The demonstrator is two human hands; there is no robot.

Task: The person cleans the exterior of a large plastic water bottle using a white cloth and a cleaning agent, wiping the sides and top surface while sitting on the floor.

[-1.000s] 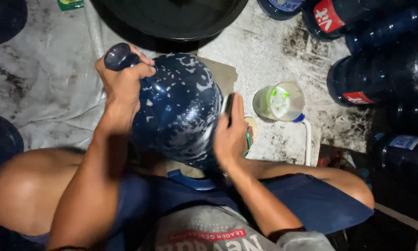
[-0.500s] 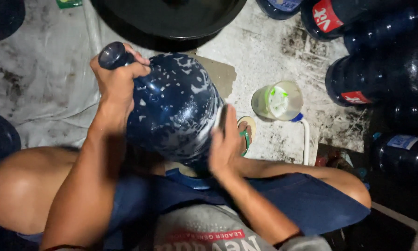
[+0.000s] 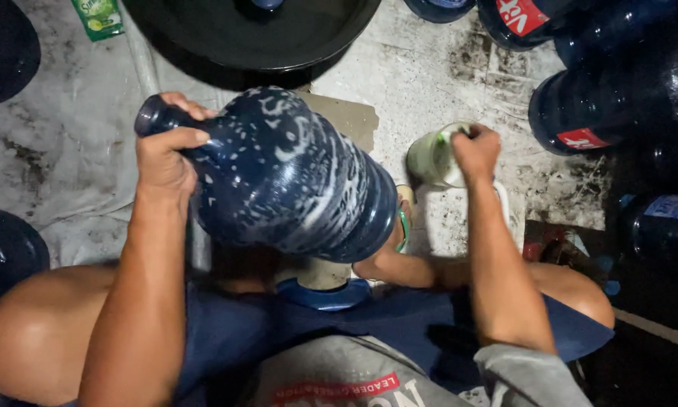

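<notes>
A large dark blue water jug [image 3: 293, 177], flecked with white soap suds, lies tilted on its side between my knees, neck pointing left. My left hand [image 3: 165, 154] is closed around its neck. My right hand [image 3: 474, 151] reaches to the right and grips the rim of a small pale green-and-white cup [image 3: 433, 158] standing on the concrete floor. Whether the cup holds anything cannot be seen from here. A green scrub pad [image 3: 404, 226] peeks out behind the jug's base.
A wide black basin [image 3: 263, 38] sits at the top. Several dark blue jugs [image 3: 603, 105] crowd the right side, with more dark round shapes [image 3: 3, 45] at left. A green sachet [image 3: 97, 16] lies top left. The floor [image 3: 429, 68] is wet, stained concrete.
My right hand has left the jug's side and moved right onto the cup. The jug has tipped further over, still held by the neck in my left hand.
</notes>
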